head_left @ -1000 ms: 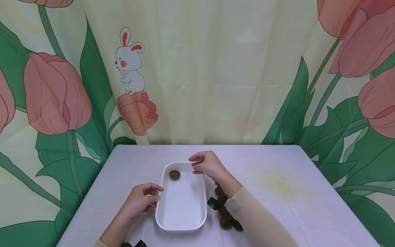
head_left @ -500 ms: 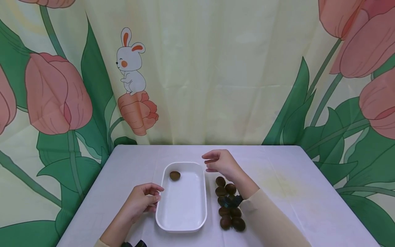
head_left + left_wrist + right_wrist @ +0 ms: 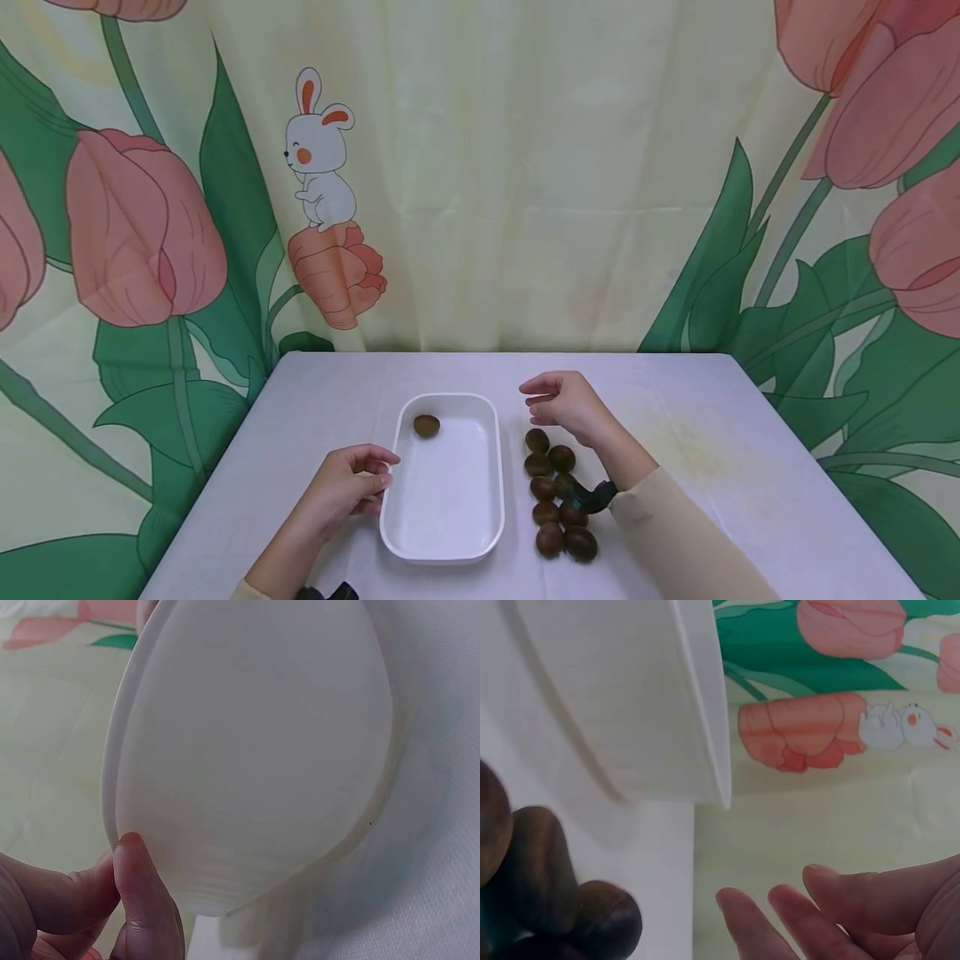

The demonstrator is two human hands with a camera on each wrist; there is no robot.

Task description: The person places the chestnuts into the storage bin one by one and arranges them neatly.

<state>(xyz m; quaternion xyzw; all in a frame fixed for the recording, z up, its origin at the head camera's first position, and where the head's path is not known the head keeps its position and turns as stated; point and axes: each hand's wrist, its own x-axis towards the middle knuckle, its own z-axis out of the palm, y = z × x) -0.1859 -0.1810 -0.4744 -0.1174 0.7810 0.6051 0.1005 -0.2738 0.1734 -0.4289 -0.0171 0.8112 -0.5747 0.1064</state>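
My left hand (image 3: pixel 351 482) pinches the left rim of a white tray (image 3: pixel 442 557), which stands flat on the table. The left wrist view shows the thumb (image 3: pixel 141 892) against the tray's outer wall. One brown chestnut (image 3: pixel 427 427) lies inside at the far left corner. To the tray's right, several chestnuts (image 3: pixel 549 540) sit in two rough columns; the wrist camera covers part of one. Just beyond their far end hovers my right hand (image 3: pixel 572 408), fingers loosely bent and holding nothing, as the right wrist view (image 3: pixel 810 922) confirms.
A white cloth covers the table (image 3: pixel 675 517), with a faint yellowish stain right of the right hand. Behind the table's far edge hangs a curtain (image 3: pixel 517 208) printed with tulips and a rabbit. Black straps with cameras (image 3: pixel 594 497) are on the wrists.
My right hand has moved rightward from over the tray's far right corner to beyond the chestnuts, uncovering more of them. The left hand and tray stay put.
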